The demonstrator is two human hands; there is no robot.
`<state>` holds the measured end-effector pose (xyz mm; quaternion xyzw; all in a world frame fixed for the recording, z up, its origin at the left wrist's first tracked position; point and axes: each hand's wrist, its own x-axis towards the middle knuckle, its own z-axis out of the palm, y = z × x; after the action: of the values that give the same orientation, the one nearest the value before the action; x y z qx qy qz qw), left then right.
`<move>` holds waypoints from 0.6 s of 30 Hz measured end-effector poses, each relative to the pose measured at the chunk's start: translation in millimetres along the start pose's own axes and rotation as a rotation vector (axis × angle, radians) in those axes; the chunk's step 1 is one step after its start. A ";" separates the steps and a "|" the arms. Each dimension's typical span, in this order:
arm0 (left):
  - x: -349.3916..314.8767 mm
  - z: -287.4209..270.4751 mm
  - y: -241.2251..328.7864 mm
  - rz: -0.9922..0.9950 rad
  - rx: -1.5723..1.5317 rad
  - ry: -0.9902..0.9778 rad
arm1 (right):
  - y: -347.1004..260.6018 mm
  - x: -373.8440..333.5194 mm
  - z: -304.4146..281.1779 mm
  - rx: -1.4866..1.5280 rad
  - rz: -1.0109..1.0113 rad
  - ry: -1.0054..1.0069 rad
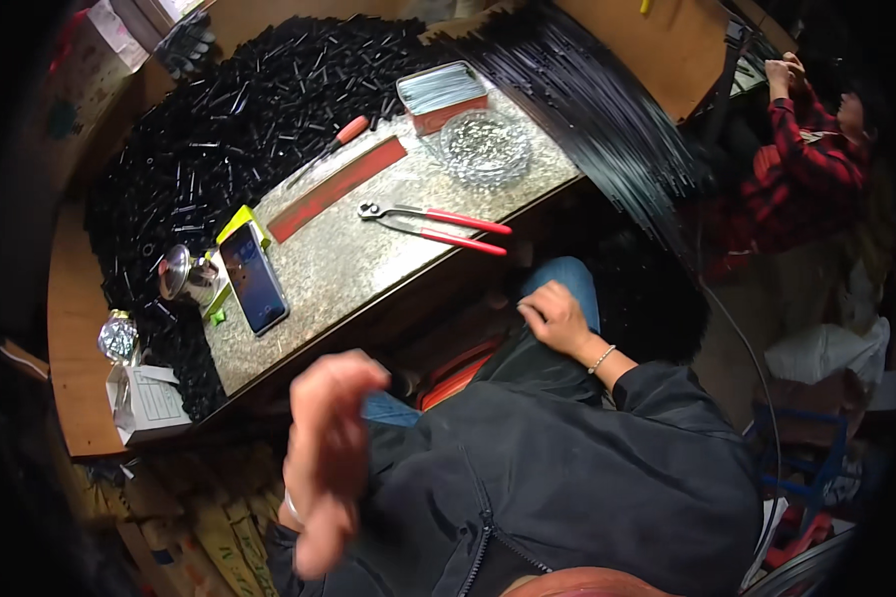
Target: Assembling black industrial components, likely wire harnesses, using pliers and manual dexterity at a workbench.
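My left hand (331, 453) is raised in front of my jacket, blurred, its thumb apart from its fingers, and nothing shows in it. My right hand (560, 320) rests on my knee in blue jeans (572, 275), fingers curled in, with no object visible in them. On the speckled worktop beyond lie red-handled pincers (438, 224), apart from both hands. Behind them are a glass bowl (486, 149) of small shiny pieces and a red box (440, 98) of thin metal rods. A flat red strip (336, 189) lies farther left. A phone (254, 279) leans on a yellow-green stand (246, 223).
Short black tubes (269, 85) are heaped behind the worktop; long black rods (607, 109) hang over its right end. A red-handled tool (350, 129), a chrome dome (176, 271) and a white carton (149, 400) stand leftward. A co-worker in red plaid (811, 164) sits at right.
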<state>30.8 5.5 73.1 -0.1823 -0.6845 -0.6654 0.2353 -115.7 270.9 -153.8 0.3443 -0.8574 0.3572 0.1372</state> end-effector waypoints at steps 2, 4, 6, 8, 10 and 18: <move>13.7 21.7 25.9 0.136 -0.163 -0.183 | -27.7 19.8 -11.5 0.088 -0.148 -0.006; 19.6 37.3 42.1 0.207 -0.233 -0.271 | -54.8 43.5 -24.9 0.165 -0.232 0.020; 21.3 47.2 54.2 0.127 -0.730 -0.301 | -70.7 69.1 -41.7 0.159 -0.311 0.068; 30.3 68.3 82.9 0.026 -0.667 -0.158 | -60.8 82.8 -70.4 0.036 -0.336 0.194; 24.7 72.7 93.7 -0.061 -0.673 -0.058 | -49.1 93.6 -101.5 -0.125 -0.320 0.322; 5.6 17.5 15.5 0.077 0.023 -0.270 | 54.0 36.1 -179.5 -0.724 0.645 0.261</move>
<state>33.6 23.4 89.0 -0.2937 -0.7101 -0.6172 0.1687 -181.0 407.4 -37.5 -0.0557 -0.9647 0.1012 0.2367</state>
